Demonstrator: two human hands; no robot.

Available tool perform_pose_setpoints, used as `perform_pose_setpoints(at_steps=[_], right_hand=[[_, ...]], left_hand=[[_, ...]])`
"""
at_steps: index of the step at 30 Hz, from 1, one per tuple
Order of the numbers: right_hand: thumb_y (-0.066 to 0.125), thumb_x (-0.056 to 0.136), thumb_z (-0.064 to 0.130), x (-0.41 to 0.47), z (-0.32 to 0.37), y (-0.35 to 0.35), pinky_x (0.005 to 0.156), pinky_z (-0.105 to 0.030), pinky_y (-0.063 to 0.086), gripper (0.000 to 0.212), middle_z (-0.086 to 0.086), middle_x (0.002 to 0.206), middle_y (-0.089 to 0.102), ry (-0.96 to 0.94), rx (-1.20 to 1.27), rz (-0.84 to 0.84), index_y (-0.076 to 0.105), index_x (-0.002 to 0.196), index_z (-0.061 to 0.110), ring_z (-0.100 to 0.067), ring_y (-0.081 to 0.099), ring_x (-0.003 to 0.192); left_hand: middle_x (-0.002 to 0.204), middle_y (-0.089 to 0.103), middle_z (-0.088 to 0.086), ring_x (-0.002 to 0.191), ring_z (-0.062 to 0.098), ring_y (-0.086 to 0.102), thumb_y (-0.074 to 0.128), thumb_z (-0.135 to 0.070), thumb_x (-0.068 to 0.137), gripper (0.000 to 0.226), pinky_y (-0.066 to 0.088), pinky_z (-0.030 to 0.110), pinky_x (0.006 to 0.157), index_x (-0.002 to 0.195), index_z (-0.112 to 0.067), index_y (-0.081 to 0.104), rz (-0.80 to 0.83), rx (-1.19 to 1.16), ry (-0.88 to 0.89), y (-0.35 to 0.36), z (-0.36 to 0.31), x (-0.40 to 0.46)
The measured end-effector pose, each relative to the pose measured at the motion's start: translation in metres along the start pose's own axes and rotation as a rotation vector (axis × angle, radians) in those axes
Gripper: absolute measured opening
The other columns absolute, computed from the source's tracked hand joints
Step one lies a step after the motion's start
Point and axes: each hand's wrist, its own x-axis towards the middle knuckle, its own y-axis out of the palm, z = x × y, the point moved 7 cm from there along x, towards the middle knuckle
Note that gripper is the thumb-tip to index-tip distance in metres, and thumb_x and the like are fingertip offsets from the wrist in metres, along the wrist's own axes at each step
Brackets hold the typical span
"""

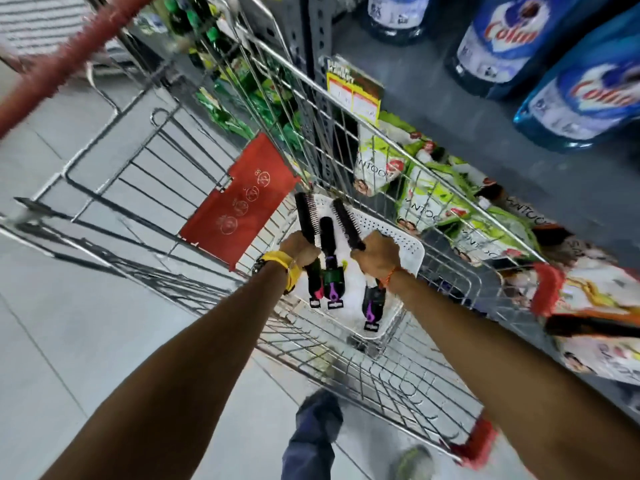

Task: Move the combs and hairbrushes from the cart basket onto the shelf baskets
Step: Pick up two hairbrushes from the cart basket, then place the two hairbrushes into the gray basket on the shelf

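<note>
Both arms reaching down into the wire cart [398,372], over the white perforated basket [398,237] on its floor. Left hand [299,249] fisted around two round hairbrushes: one with a pink handle [308,220], one with a purple handle end [327,237], bristle heads pointing away. Right hand [375,252] closed on a third round hairbrush [348,223], its purple handle sticking out below the wrist. All three held just above the basket (whether any touches it cannot be told). Yellow band [289,268] on the left wrist, orange thread [389,275] on the right. Green and white packets [436,188] on the shelf beside the cart; blue pouches [509,39] higher up.
</note>
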Motion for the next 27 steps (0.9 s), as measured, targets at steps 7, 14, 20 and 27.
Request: perform_pose_setpoints(at_steps=[7,14,20,27], right_hand=[[0.072,0.072,0.041,-0.124,0.059,-0.161,0.063,-0.028,0.04,0.033,-0.007,0.089,0.076,-0.218,0.112,-0.287,0.064,0.093,0.017,-0.03,0.069,0.084],[0.068,0.071,0.038,-0.306,0.099,-0.354,0.062,-0.021,0.039,0.018,0.015,0.06,0.059,-0.496,0.325,-0.47,0.053,0.079,0.031,-0.003,0.056,0.058],[0.056,0.064,0.052,-0.449,0.08,-0.522,0.064,-0.029,0.046,0.034,0.007,0.065,0.067,-0.616,0.399,-0.713,0.057,0.084,0.025,-0.01,0.055,0.059],[0.072,0.077,0.028,-0.561,-0.015,-0.68,0.064,-0.028,0.047,0.015,0.008,0.065,0.068,-0.538,0.478,-1.004,0.058,0.074,0.03,-0.005,0.06,0.062]], left_hand=[[0.083,0.057,0.008,0.075,0.021,0.048,0.063,0.001,0.088,0.019,0.043,0.026,0.064,0.107,-0.003,0.061,-0.152,-0.222,0.368,-0.066,-0.094,-0.163],[0.092,0.068,-0.004,0.087,0.021,0.065,0.069,-0.02,0.083,0.024,0.055,0.04,0.082,0.107,-0.022,0.062,-0.297,-0.304,0.754,-0.127,-0.227,-0.401],[0.099,0.069,0.01,0.088,0.022,0.063,0.065,0.0,0.089,0.026,0.053,0.025,0.076,0.11,-0.013,0.058,-0.298,-0.387,1.037,-0.129,-0.351,-0.579],[0.095,0.066,0.011,0.085,0.02,0.06,0.068,0.007,0.085,0.034,0.051,0.031,0.085,0.115,-0.006,0.058,-0.167,-0.422,1.258,-0.066,-0.478,-0.706]])
